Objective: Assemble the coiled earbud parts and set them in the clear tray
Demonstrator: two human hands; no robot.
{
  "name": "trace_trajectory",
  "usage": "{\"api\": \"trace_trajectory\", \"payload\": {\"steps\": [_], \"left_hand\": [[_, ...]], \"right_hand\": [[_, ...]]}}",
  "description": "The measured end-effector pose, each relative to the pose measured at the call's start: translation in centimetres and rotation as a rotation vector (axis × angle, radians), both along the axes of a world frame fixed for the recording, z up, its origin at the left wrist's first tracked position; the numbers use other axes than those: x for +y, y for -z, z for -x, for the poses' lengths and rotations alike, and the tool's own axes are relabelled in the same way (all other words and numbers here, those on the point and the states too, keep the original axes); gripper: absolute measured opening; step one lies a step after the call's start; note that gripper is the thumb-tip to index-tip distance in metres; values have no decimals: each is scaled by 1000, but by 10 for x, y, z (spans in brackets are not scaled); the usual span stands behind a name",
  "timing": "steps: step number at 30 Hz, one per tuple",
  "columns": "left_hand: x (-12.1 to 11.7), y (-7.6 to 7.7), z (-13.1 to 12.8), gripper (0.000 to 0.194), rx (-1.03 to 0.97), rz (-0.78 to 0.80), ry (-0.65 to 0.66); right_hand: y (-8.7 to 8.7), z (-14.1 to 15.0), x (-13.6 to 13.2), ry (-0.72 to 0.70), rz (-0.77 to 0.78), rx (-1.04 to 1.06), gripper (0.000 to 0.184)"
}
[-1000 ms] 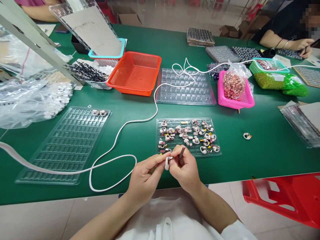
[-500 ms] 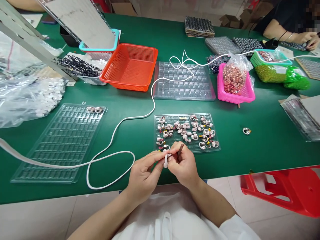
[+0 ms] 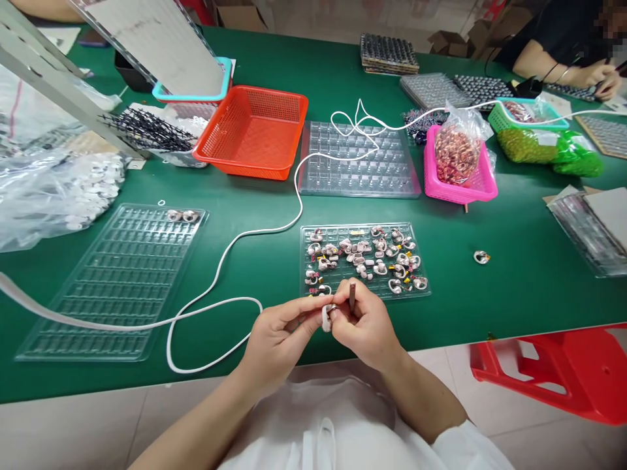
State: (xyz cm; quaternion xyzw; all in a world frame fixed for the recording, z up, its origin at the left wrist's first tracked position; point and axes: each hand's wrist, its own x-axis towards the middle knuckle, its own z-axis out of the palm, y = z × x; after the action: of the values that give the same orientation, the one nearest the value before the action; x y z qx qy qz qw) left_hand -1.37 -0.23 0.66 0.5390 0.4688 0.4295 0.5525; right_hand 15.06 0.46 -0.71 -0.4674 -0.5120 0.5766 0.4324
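Note:
My left hand [image 3: 281, 336] pinches a small white curved earphone part [image 3: 326, 318] between thumb and fingers, above the table's front edge. My right hand [image 3: 367, 323] is closed around a slim brown tool [image 3: 352, 297], which looks like tweezers and sticks up between thumb and forefinger. The right fingertips meet the earphone part, and its inner side is mostly hidden by them. Just beyond both hands lies a clear tray [image 3: 425, 261] strewn with many similar white earphone pieces [image 3: 379, 266], some with yellow or red bits.
A long clear tray [image 3: 105, 274] with two parts in its top corner lies left. A white cable [image 3: 215, 277] loops across the green table [image 3: 455, 225]. Farther back are an orange basket [image 3: 255, 137], a pink basket [image 3: 460, 191] and a co-worker's hands [image 3: 605, 78]. One loose earphone piece [image 3: 481, 257] lies right.
The brown tool has swung from slanting to nearly upright in my right hand. Both hands have shifted very slightly, still together on the earphone part.

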Motion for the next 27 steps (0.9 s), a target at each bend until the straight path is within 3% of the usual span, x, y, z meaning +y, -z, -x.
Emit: {"api": "trace_trajectory", "payload": {"steps": [12, 27], "left_hand": [[1, 5, -4, 33, -11, -55, -23], [-1, 2, -5, 38, -21, -106, 1]], "right_hand": [[2, 4, 2, 34, 5, -31, 19], [3, 4, -2, 71, -167, -42, 17]]}}
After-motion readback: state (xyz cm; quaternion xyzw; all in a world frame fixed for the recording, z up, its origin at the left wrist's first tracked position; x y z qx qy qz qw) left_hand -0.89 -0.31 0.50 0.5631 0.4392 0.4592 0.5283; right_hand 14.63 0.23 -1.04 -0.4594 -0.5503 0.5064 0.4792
